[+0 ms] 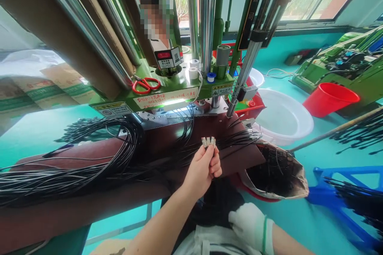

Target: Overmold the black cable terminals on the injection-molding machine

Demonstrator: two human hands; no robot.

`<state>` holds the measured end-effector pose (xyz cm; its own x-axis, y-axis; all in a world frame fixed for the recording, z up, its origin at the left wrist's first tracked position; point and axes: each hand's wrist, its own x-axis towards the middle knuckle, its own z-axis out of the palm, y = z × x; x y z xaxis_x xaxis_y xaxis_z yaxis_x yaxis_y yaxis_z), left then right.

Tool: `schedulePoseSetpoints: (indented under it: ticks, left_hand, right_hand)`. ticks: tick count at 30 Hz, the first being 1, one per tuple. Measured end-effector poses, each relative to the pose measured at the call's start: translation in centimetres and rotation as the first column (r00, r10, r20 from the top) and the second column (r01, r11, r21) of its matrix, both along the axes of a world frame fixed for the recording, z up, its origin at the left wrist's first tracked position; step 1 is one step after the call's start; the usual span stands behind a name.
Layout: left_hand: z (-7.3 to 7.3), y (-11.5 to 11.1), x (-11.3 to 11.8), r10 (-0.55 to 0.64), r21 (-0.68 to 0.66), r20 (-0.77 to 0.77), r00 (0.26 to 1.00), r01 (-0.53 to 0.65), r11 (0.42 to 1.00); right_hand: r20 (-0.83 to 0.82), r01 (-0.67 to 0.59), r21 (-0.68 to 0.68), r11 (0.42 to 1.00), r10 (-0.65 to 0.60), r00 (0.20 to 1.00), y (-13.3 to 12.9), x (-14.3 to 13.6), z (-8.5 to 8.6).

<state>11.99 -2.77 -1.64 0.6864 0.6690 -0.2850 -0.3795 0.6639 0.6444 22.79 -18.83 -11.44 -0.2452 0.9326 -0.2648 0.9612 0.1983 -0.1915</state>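
Note:
My left hand [206, 165], bare, is closed round several small metal-ended connectors [208, 142] that poke up past the thumb, above the brown worktable [239, 161]. Low in the view, near my lap, my right hand [248, 221] wears a white glove with a green cuff line; its fingers look curled, and anything in them is hidden. Black cables [72, 175] run along the table from the left and loop in a coil. More cable ends [248, 135] lie to the right of my left hand. A few thin black cables [188, 121] hang from the machine's lit slot.
The green machine [191, 87] stands ahead with red scissors [146, 85] on its ledge. To the right are a paper-lined bin [301, 177], a white basin [305, 121], a red bucket [329, 99] and a blue stool [326, 195]. A person [163, 36] shows behind the machine.

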Motion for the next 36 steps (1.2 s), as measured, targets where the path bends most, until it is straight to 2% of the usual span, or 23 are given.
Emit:
schedulePoseSetpoints:
  ticks: [2, 3, 5, 7, 8, 10, 13, 18, 20, 23, 25, 26, 28, 30, 33, 36]
  left_hand:
    - [-0.9, 0.1, 0.3, 0.021, -0.012, -0.048, 0.999, -0.022, 1.000]
    - [-1.3, 0.1, 0.4, 0.016, -0.022, -0.068, 0.998, -0.018, 1.000]
    - [-1.9, -0.1, 0.6, -0.028, -0.051, -0.083, 0.996, 0.024, 0.998]
    - [-2.0, -0.4, 0.8, -0.079, -0.070, -0.060, 0.995, 0.075, 0.995]
    - [-1.9, -0.6, 0.9, -0.089, -0.068, -0.043, 0.995, 0.086, 0.994]
    - [-1.5, -0.8, 1.0, -0.070, -0.042, -0.011, 0.998, 0.069, 0.997]
    - [-1.0, -0.7, 1.2, 0.010, 0.002, 0.009, 1.000, -0.010, 1.000]
    - [-1.4, -0.3, 1.4, 0.097, 0.016, -0.050, 0.994, -0.097, 0.995]
    - [-1.7, 0.0, 1.5, 0.109, 0.039, -0.071, 0.992, -0.106, 0.994]
    - [-1.9, 0.5, 1.3, 0.159, 0.077, -0.087, 0.983, -0.152, 0.985]
    - [-1.9, 1.0, 0.9, 0.210, 0.093, -0.097, 0.973, -0.201, 0.975]
    - [-2.0, 1.2, 0.7, 0.231, 0.101, -0.111, 0.967, -0.220, 0.970]
    - [-2.1, 1.5, 0.4, 0.268, 0.127, -0.160, 0.950, -0.249, 0.960]
    - [-2.4, 1.7, 0.2, 0.298, 0.162, -0.220, 0.929, -0.266, 0.950]
    - [-2.8, 1.7, 0.2, 0.309, 0.211, -0.261, 0.914, -0.258, 0.943]
    - [-3.1, 1.8, 0.1, 0.295, 0.241, -0.266, 0.918, -0.233, 0.942]
  right_hand:
    - [0.181, -0.034, 0.135, 0.990, 0.009, 0.983, -0.1, 0.5, 2.6]
    - [0.222, -0.045, 0.256, 0.966, -0.014, 0.975, 0.1, 1.0, 4.3]
    - [0.220, -0.084, 0.491, 0.867, -0.030, 0.975, 0.5, 1.7, 7.7]
    - [0.176, -0.116, 0.602, 0.790, 0.010, 0.984, 1.3, 1.9, 10.0]
    - [0.152, -0.124, 0.623, 0.772, 0.036, 0.988, 1.7, 1.8, 10.6]
    - [0.109, -0.129, 0.651, 0.748, 0.076, 0.991, 2.8, 1.2, 10.9]
    - [0.079, -0.111, 0.692, 0.713, 0.078, 0.994, 4.2, 0.3, 10.4]
    - [0.033, -0.114, 0.780, 0.616, 0.141, 0.989, 5.6, -0.4, 10.0]
    - [-0.026, -0.096, 0.762, 0.640, 0.177, 0.984, 6.0, -0.1, 10.0]
    - [-0.230, -0.050, 0.609, 0.792, 0.236, 0.944, 7.5, 1.8, 10.2]
    - [-0.394, 0.048, 0.484, 0.874, 0.168, 0.904, 9.9, 3.7, 10.3]
    - [-0.440, 0.137, 0.444, 0.886, 0.083, 0.894, 11.5, 4.8, 10.4]
    - [-0.377, 0.267, 0.448, 0.853, -0.091, 0.922, 15.4, 6.4, 10.2]
    - [-0.142, 0.241, 0.429, 0.871, -0.198, 0.970, 19.4, 7.2, 9.7]
    - [-0.009, 0.181, 0.381, 0.906, -0.193, 0.981, 24.2, 6.8, 8.8]
    - [0.023, 0.178, 0.343, 0.922, -0.198, 0.980, 26.5, 5.9, 8.3]
